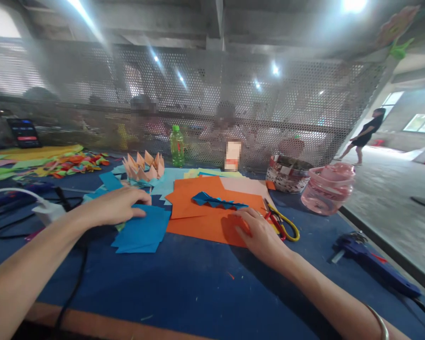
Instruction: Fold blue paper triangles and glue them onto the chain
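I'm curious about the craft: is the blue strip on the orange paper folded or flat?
Folded: the blue strip shows creases and jagged points along its edge.

left hand [129, 203] and right hand [258, 231] reach forward well apart, palms down, loosely curled.

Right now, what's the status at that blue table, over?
Left hand at blue paper sheets. Right hand by folded blue strip, over orange paper. Scissors close alongside.

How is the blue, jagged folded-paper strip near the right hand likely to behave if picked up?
The blue folded-paper strip is probably light, being slim paper. Its creases suggest it may flex rather than stay rigid. Its jagged points could crush under firm pinching.
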Demonstrator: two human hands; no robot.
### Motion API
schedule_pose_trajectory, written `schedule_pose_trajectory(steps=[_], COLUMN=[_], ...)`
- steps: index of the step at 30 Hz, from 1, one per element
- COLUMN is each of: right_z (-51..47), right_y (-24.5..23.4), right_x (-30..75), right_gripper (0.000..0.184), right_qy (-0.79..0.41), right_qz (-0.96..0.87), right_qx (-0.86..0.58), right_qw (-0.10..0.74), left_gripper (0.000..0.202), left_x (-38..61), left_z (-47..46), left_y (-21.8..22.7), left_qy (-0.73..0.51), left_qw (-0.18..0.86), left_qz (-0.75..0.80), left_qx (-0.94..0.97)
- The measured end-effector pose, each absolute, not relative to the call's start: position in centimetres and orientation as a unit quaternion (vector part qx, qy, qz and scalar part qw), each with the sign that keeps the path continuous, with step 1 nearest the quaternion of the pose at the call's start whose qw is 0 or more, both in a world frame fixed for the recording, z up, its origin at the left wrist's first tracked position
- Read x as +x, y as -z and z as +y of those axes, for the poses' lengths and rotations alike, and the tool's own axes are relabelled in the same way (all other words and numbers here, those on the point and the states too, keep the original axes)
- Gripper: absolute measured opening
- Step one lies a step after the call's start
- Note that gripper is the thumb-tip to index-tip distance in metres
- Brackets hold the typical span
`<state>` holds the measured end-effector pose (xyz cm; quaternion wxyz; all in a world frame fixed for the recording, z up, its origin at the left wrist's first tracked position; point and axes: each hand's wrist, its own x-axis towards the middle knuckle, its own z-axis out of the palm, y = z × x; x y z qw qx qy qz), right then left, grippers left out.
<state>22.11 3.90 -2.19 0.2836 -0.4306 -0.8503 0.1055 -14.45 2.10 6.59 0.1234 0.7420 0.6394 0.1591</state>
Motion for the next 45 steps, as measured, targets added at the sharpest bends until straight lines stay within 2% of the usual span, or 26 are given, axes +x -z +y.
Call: schedule_pose_trajectory(steps=[2, 7, 11, 13, 18, 22, 27, 30, 32, 34, 39, 45], right_z=[3.8, 3.1, 3.1, 3.3, 4.2, 4.4, 3.7, 3.0, 2.8, 2.7, 2.9, 3.0], right_y=[2.0, 1.3, 1.0, 1.1, 2.1, 2.4, 2.1, 1.9, 1.8, 1.6, 1.2, 1.4], right_x=[22.0, 21.7, 21.5, 21.4, 21.5, 21.5, 21.3, 21.2, 21.2, 21.2, 21.1, 21.0], right_gripper=[0.028, 0.018, 0.035, 0.037, 0.013, 0.013, 0.030, 0.047, 0.051, 0.046, 0.006, 0.017], right_qy=[-0.117, -0.179, -0.271, -0.300, -0.355, -0.377, -0.329, -0.296, -0.278, -0.258, -0.281, -0.381], right_qz=[-0.849, -0.830, -0.797, -0.779, -0.742, -0.720, -0.707, -0.746, -0.767, -0.779, -0.761, -0.698], right_qx=[-0.423, -0.408, -0.416, -0.434, -0.448, -0.445, -0.433, -0.390, -0.376, -0.378, -0.393, -0.396], right_qw=[0.294, 0.334, 0.343, 0.338, 0.350, 0.377, 0.452, 0.451, 0.440, 0.429, 0.434, 0.460], left_gripper=[0.013, 0.024, 0.026, 0.027, 0.032, 0.039, 0.047, 0.044, 0.043, 0.044, 0.036, 0.034], left_x=[-12.9, -7.1, -3.3, -2.0, -0.5, -0.7, -1.0, -0.8, -0.5, -0.2, 0.1, -0.1], left_z=[2.7, 4.8, 6.7, 7.2, 6.7, 5.3, 4.4, 4.2, 4.1, 3.8, 3.0, 3.1], left_y=[-7.1, -6.5, -4.2, -3.2, -1.4, -0.7, -0.5, -0.7, -0.8, -0.9, -0.7, -0.2], left_qy=[-0.109, -0.151, -0.181, -0.205, -0.282, -0.286, -0.325, -0.357, -0.365, -0.358, -0.326, -0.324], left_qw=[0.147, 0.290, 0.356, 0.387, 0.526, 0.597, 0.607, 0.618, 0.641, 0.662, 0.684, 0.696], left_qz=[0.595, 0.536, 0.519, 0.514, 0.479, 0.462, 0.522, 0.522, 0.504, 0.485, 0.452, 0.422], left_qx=[0.783, 0.779, 0.756, 0.737, 0.643, 0.590, 0.503, 0.467, 0.449, 0.445, 0.471, 0.482])
